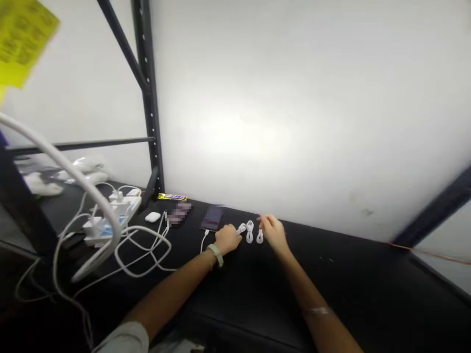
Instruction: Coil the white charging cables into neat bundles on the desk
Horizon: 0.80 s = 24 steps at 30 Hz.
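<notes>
Three small bundles of white cable lie in a row on the black tabletop. My left hand (227, 239) is closed at the left cable bundle (241, 228), its fingers hiding the lower end. Between my hands lies the middle cable bundle (249, 232), untouched. My right hand (273, 231) has its fingers bent together at the upper end of the right cable bundle (259, 237); its fingertips are small and partly blurred. Just left of my left hand is a dark phone (212, 217) with a white charging cable (204, 239) plugged into its near end.
Further left are a pixelated flat item (179, 214), a white earbud case (152, 216) and a yellow packet (172, 197). A power strip (127, 208) holds several white chargers amid tangled cords. A thick white cord (86, 184) loops up close. Dark rack posts (150, 98) stand beside the white wall.
</notes>
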Motion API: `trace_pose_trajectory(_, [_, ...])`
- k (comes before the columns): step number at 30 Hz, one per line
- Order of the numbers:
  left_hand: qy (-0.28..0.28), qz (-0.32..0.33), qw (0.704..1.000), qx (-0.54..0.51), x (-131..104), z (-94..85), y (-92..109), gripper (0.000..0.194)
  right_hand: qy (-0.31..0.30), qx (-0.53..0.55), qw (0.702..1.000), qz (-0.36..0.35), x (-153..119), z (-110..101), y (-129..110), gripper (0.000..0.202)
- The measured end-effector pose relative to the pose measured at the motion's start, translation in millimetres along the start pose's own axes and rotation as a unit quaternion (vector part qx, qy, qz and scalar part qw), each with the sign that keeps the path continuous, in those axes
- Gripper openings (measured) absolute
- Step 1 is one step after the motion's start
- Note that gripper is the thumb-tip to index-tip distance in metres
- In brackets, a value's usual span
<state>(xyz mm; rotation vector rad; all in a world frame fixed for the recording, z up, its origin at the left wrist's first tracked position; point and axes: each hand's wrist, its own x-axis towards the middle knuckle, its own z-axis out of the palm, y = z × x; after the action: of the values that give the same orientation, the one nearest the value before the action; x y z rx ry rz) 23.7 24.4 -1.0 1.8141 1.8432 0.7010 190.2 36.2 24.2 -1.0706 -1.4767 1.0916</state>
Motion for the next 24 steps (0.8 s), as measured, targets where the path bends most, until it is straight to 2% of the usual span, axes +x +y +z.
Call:
trace_pose_trajectory(4, [-0.012, 0.057, 0.997, -0.05, -10, -6.8, -10, 0.031, 0.003, 0.008, 0.998, 0.059, -11, 16, 23, 0.024])
trace_pose_trajectory(7, [-0.014, 0.106, 0.988, -0.11, -18, -5.9, -10, 0.03, -0.017, 0.027, 0.995, 0.095, -21, 28, 30, 0.029])
trace_pose_trajectory(13, [-0.027, 0.173, 0.964, -0.198, -32, 3.1, 5, 0.022, -0.019, 0.061, 0.995, 0.082, -24, 32, 26, 0.026])
trace_pose_trajectory(18, [-0.029, 0.176, 0.955, -0.239, -32, -2.5, 7, 0.03, -0.042, 0.067, 0.995, 0.055, -23, 24, 25, 0.019])
trace_pose_trajectory(24, [-0.042, 0.146, 0.953, -0.263, -30, 0.0, 7, 0.044, -0.072, 0.082, 0.992, 0.066, -25, 24, 30, 0.015])
